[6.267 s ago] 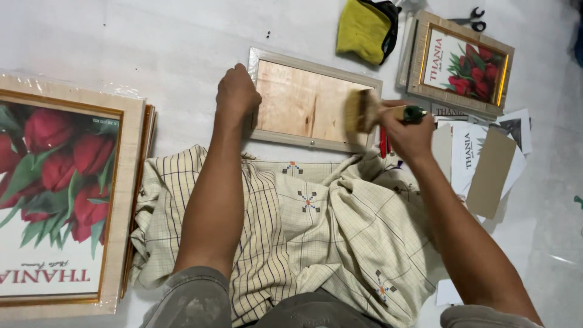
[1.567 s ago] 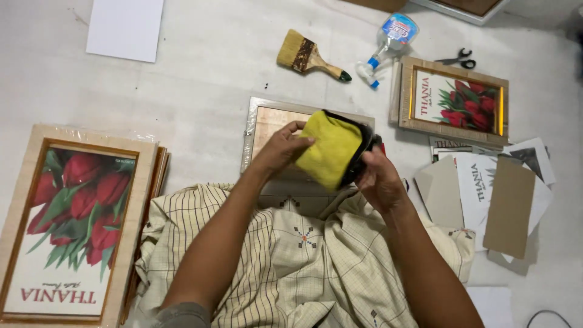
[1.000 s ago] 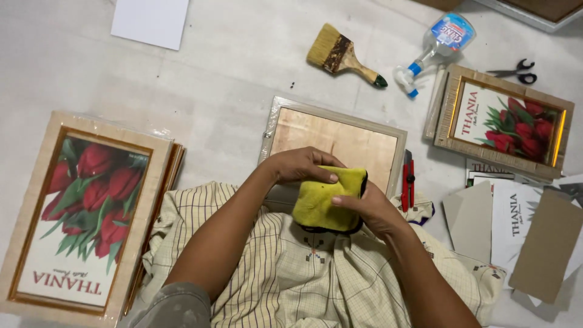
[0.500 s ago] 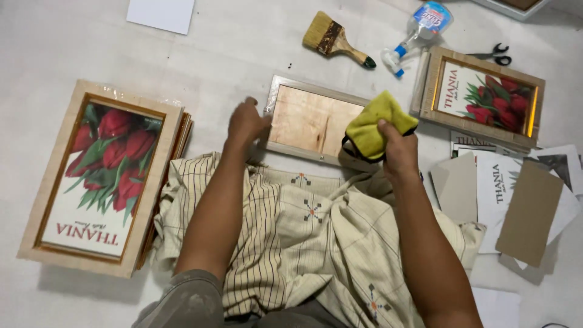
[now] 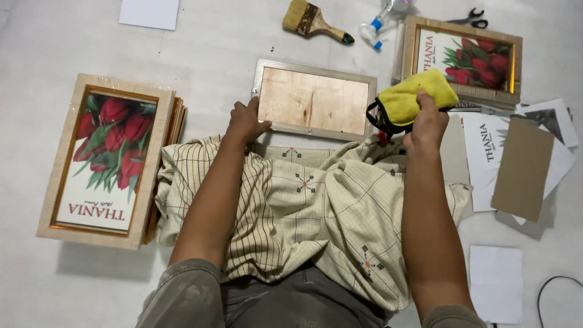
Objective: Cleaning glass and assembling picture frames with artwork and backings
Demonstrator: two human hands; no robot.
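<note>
We note the left hand point(image 5: 246, 121) pinching the wooden frame point(image 5: 313, 100) at its corner and the right hand point(image 5: 427, 124) gripping the yellow cloth point(image 5: 416, 96) off the frame; we judge that one-corner hold could let it skid under wiping.

Three frames point(image 5: 313, 99), one brush point(image 5: 313, 19)
</note>
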